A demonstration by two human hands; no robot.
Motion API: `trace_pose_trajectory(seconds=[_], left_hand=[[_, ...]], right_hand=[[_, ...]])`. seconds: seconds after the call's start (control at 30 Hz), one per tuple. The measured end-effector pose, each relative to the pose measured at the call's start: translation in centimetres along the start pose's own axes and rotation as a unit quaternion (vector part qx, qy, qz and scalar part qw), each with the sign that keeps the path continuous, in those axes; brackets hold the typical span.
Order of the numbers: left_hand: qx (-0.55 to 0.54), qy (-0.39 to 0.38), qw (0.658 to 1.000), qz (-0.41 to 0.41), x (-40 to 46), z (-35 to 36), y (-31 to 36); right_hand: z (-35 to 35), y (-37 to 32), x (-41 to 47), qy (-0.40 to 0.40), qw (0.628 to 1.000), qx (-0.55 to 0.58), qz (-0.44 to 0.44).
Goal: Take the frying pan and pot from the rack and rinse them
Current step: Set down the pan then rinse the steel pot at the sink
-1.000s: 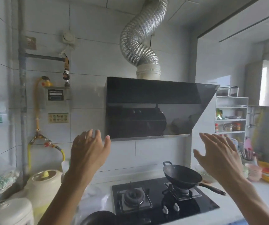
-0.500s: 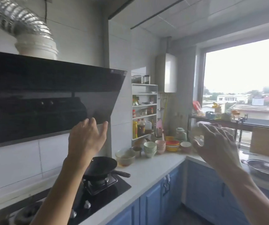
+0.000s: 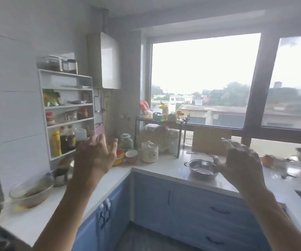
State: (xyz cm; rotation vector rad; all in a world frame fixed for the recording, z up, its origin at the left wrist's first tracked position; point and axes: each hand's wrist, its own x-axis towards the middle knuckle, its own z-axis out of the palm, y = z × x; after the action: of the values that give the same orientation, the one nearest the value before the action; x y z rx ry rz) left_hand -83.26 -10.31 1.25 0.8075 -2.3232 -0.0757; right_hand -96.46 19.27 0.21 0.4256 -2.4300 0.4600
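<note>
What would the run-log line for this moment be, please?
stage: searching | left hand: open, empty | right hand: open, empty | steel pot: on counter, untouched

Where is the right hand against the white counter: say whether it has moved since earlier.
Cannot tell. The camera swung right; the right hand stays raised and open, now over the steel bowl.
</note>
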Motion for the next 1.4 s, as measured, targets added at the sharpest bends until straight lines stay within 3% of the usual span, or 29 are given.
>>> trace_pose_trajectory(seconds=[0.5, 0.83, 1.0, 1.2, 1.4], left_hand=[[-0.079, -0.121, 0.98, 0.134, 24.0, 29.1, 21.1], [-0.063, -0.233, 0.961, 0.137, 31.9, 50.4, 34.0], [-0.04, -0.301, 0.946, 0.117, 33.7, 61.1, 39.5], [-0.038, -0.39, 0.917, 0.076, 34.9, 74.0, 42.6], [-0.102, -0.437, 0.893, 0.045, 34.1, 85.1, 40.0]], right_hand=[[19.2, 16.0, 22.9, -0.039, 0.984, -0.125, 0.123], [36.3, 28.8, 34.3, -0.13, 0.973, -0.111, 0.156], [45.8, 35.1, 39.4, -0.229, 0.956, -0.082, 0.165], [56.8, 41.9, 42.3, -0.335, 0.918, -0.034, 0.208], [66.9, 46.8, 41.9, -0.404, 0.87, 0.082, 0.269]])
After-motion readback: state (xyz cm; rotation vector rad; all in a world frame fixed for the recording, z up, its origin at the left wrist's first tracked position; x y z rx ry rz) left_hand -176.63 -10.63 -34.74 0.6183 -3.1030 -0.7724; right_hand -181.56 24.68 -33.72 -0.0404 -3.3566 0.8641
